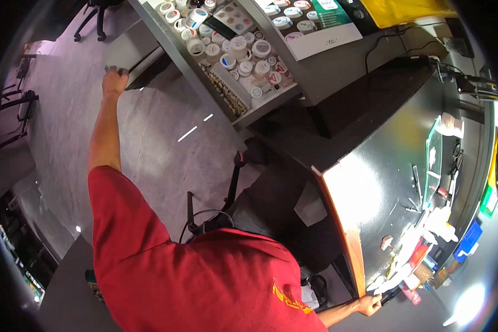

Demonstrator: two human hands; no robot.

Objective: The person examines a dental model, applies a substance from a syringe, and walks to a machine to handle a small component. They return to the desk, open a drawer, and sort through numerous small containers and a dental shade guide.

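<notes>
Floor: grey, streaked with pale marks, with the wheeled base of an office chair (92, 23) standing at the far left.

Grey panel: a flat-faced board (131, 48) low over the floor at upper left, a dark gap beneath it; the left hand is at its near corner.

Left hand: on the outstretched arm, the hand (115, 82) touches the corner of the panel with fingers bent; whether they are clamped on it, I cannot tell.

Right hand: low at the right, the hand (369, 304) is curled narrow, just beside the end of the desk's wooden edge (355, 263); whether anything is inside it is not clear.

Open drawer: pulled out at top centre, its wall (177, 61) around many round lidded jars (238, 47), a black rectangular case (219, 27), a palette of coloured discs (237, 20) and rows of small beige pieces (224, 90).

Leaflet: a printed sheet (321, 41) picturing jars, on the grey surface beside the drawer.

Desk: black top (393, 130) with bright glare, bearing a green-edged glass plate (433, 155), thin tools and crowded small items; a blue box (470, 238) is near its back.

Shirt: red, short-sleeved (205, 276), yellow lettering on the chest.
</notes>
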